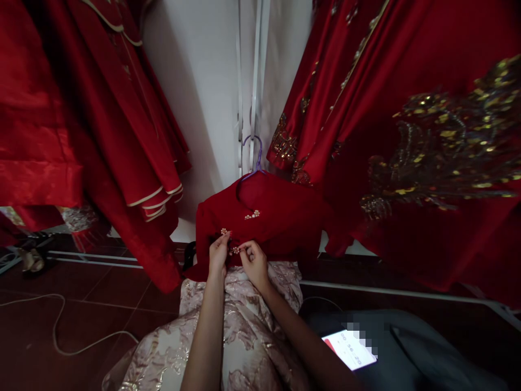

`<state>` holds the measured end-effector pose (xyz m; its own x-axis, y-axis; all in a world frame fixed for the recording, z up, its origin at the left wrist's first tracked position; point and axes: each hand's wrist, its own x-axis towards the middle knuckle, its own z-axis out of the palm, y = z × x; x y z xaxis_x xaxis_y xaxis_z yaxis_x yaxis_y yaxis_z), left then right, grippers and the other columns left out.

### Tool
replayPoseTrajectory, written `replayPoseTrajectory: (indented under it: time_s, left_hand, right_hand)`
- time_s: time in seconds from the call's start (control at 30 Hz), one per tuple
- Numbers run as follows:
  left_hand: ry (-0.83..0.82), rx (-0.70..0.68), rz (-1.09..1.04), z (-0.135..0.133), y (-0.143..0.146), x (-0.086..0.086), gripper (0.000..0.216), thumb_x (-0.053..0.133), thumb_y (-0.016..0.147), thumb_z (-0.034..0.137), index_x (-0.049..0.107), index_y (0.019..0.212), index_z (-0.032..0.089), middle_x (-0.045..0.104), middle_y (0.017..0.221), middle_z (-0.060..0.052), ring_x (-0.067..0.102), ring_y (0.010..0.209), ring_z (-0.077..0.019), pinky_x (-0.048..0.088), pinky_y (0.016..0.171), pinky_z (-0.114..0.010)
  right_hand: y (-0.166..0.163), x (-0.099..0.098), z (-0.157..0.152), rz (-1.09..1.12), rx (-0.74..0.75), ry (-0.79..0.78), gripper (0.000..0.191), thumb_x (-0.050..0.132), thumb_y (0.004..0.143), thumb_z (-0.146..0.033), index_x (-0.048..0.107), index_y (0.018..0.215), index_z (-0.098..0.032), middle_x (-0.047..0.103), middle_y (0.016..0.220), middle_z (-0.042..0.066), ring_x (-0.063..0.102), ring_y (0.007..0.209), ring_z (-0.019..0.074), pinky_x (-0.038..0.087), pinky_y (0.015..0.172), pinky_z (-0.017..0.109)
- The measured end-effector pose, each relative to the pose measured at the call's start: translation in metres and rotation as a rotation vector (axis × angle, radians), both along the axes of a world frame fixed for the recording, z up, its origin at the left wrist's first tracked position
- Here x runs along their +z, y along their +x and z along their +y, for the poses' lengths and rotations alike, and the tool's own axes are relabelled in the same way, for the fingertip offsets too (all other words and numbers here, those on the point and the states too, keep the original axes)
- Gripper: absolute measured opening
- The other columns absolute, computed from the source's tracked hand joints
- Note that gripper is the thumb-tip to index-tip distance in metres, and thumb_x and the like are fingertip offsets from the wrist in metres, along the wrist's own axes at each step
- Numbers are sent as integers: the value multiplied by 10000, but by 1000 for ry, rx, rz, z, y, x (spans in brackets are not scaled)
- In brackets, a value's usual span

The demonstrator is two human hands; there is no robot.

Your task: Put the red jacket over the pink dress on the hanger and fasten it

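In front of me a red jacket (pixel 280 217) hangs on a purple hanger (pixel 259 157), its lower part over a pink and gold brocade fabric (pixel 244 304). Pearl-like beaded fasteners (pixel 252 214) sit below its neckline. My left hand (pixel 218 255) is closed in a pinch on the jacket's front edge, just under a flower-shaped beaded button (pixel 224 232). My right hand (pixel 254 263) pinches close to a second beaded button (pixel 235 250) on the same front. Its thumb and finger are pressed together there, and the exact grip is too small to make out.
Red garments (pixel 134 136) hang at left, and a red dress with gold sequins (pixel 443 136) hangs at right. A white rack pole (pixel 255 76) stands behind the hanger. A lit phone (pixel 350 350) lies at lower right; a pale cable (pixel 61 326) crosses the floor.
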<state>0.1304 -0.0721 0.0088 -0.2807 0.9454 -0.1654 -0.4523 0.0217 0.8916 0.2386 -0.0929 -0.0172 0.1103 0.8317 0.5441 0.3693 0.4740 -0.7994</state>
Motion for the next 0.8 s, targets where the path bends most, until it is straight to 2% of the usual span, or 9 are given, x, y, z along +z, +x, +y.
replayPoseTrajectory:
  time_s: [0.23, 0.33, 0.43, 0.57, 0.8]
  left_hand:
    - [21, 91, 143, 1, 4, -6, 353, 702, 622, 410, 624, 805, 118, 617, 685, 2, 495, 471, -64, 395, 436, -187]
    - [72, 116, 342, 6, 3, -12, 299, 657, 669, 417, 598, 732, 131, 604, 627, 2, 521, 477, -88, 421, 478, -208]
    - [103, 183, 551, 11, 2, -15, 203, 613, 713, 346, 575, 673, 151, 619, 630, -13, 572, 559, -115, 447, 577, -224]
    - [107, 239, 631, 9, 2, -12, 103, 607, 704, 266, 581, 715, 167, 663, 733, -35, 613, 678, -138, 456, 684, -243]
    - [160, 298, 738, -1, 5, -6, 150, 598, 731, 276, 580, 839, 174, 670, 792, -38, 603, 610, -119, 454, 584, -213]
  right_hand:
    - [0, 1, -1, 10, 12, -10, 112, 489, 743, -152, 581, 798, -187, 583, 685, -6, 481, 554, 110, 387, 543, 214]
    - [0, 2, -1, 9, 16, -2, 118, 488, 738, -152, 584, 798, -187, 595, 702, -3, 484, 555, 109, 389, 550, 215]
    - [0, 2, -1, 1, 15, 5, 115, 492, 736, -158, 586, 795, -188, 605, 715, 1, 489, 566, 111, 390, 559, 218]
    - [0, 1, 0, 0, 12, 9, 119, 489, 739, -163, 590, 797, -189, 596, 698, -5, 479, 550, 108, 390, 557, 218]
    - [0, 1, -1, 3, 23, 18, 122, 481, 742, -161, 586, 796, -193, 599, 710, -3, 482, 552, 108, 391, 545, 215]
